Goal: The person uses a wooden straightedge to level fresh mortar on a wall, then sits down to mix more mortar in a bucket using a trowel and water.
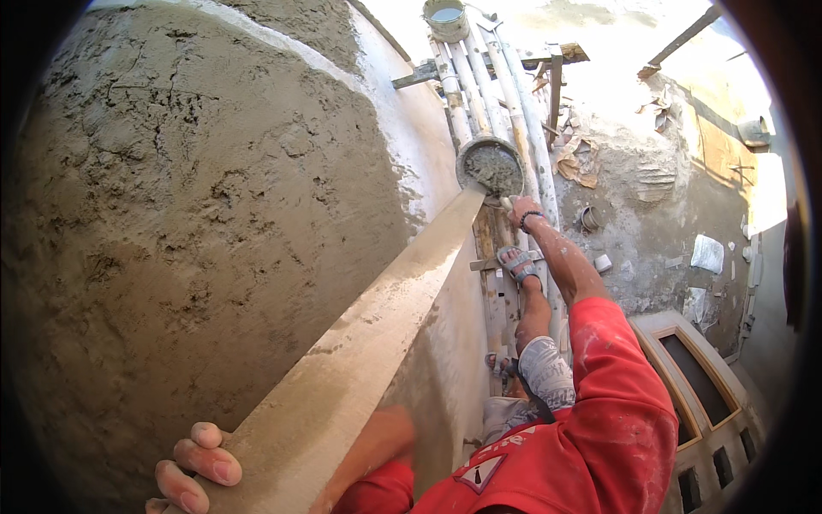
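Note:
My left hand [201, 474] grips the near end of a long, flat wooden board [364, 343], its fingers curled over the edge. The board slants up and away beside the wall, smeared with wet mortar. At its far end stands a round bucket [461, 160] holding grey mortar [495, 163]. My right hand [523, 210], with a dark bracelet at the wrist, is closed at the bucket's near rim around a pale handle [507, 203]. It looks like a trowel handle; the blade is hard to make out. Rough, wet plaster [205, 223] covers the wall on my left.
I stand in sandals on a narrow scaffold of poles [514, 94]. Another bucket [446, 21] sits farther along it. Well below lie a littered floor [651, 231], crumpled brown paper [578, 160], a small bucket [591, 218] and a framed panel [693, 368].

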### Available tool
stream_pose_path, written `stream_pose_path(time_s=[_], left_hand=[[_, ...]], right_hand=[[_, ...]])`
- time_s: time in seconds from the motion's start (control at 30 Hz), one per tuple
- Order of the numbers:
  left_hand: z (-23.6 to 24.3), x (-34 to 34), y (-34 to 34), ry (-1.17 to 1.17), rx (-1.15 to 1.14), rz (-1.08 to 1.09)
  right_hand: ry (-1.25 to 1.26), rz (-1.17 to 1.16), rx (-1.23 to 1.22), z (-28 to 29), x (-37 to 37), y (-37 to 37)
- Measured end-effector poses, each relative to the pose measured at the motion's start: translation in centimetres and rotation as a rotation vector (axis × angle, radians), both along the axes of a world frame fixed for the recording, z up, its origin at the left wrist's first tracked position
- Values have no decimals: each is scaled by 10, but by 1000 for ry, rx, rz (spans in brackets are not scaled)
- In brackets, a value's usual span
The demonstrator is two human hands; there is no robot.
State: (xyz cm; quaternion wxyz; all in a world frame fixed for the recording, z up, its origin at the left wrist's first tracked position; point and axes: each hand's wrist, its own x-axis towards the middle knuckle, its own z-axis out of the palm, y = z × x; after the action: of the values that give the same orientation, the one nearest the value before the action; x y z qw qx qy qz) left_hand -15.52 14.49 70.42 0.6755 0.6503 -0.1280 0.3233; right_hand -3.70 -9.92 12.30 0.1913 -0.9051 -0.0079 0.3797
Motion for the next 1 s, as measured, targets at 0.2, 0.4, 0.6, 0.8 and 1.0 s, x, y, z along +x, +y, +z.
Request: stream_pose_path(time_s=[0.2,0.4,0.6,0.8,1.0], left_hand=[[17,-10,12,1,-107,-31],[22,-19,9,-2,-214,-66],[39,-27,-3,-50,-392,-30],[68,-38,-15,-156,-608,44],[76,-46,-14,-294,-732,90]], right_hand=[[-179,-205,121,36,-8,-29],[-191,-102,521,212,-57,-43],[-407,56,850,233,-107,-33],[-241,-147,312,50,-36,-36],[-25,-325,-44,3,45,-21]])
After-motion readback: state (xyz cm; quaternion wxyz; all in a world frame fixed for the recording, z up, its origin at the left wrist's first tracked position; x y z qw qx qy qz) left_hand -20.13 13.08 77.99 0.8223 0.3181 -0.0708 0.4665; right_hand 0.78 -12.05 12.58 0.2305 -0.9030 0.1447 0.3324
